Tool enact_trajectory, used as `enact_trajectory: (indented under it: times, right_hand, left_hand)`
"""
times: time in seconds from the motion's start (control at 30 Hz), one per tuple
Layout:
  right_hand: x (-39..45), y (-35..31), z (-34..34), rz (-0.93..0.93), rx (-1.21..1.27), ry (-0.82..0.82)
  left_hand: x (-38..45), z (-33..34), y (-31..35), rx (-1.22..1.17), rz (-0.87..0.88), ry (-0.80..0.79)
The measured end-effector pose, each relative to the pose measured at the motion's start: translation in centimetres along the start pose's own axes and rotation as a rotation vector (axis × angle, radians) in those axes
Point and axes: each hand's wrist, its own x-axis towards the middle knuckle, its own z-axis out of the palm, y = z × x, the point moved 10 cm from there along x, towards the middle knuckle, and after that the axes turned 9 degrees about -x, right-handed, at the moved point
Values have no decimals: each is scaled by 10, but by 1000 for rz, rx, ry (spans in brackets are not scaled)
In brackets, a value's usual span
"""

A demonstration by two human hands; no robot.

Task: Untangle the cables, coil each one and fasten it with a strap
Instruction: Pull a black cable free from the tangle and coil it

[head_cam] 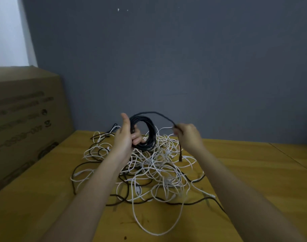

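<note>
A black cable wound into a round coil [150, 131] is held upright above the table. My left hand [125, 137] grips the coil's left side, fingers through its middle and thumb pointing up. From the coil's top a loose black strand arcs right to my right hand [188, 135], which pinches it; the cable's end with a dark plug [180, 155] hangs below that fist. Under both hands lies a tangle of white and black cables [156, 172] spread over the yellow wooden table [254, 172]. No strap is visible.
A large cardboard box [23, 119] stands along the table's left side. A grey wall [166, 58] rises right behind the table. Loose white loops [144, 224] reach toward the near edge. Another table surface [295, 152] adjoins at the far right.
</note>
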Motion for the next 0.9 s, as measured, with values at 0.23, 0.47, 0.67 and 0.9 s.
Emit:
enact_trajectory:
  times: [0.23,0.47,0.67,0.9]
  right_hand:
    - [-69,-30,76,-245,-519,-283]
    - [-132,-93,69,-806,-710,-149]
    - [-143,-111,-8,-882,-524,357]
    - [-113,-95,-48,-688,-179,372]
  left_hand:
    - [-9,-9,-17,-110,-69,-49]
    - [-10,-9,-39,133,-13,-37]
    - [-18,1,-58,761,18,-231]
    - [-37,19,-60,817,-55,-330]
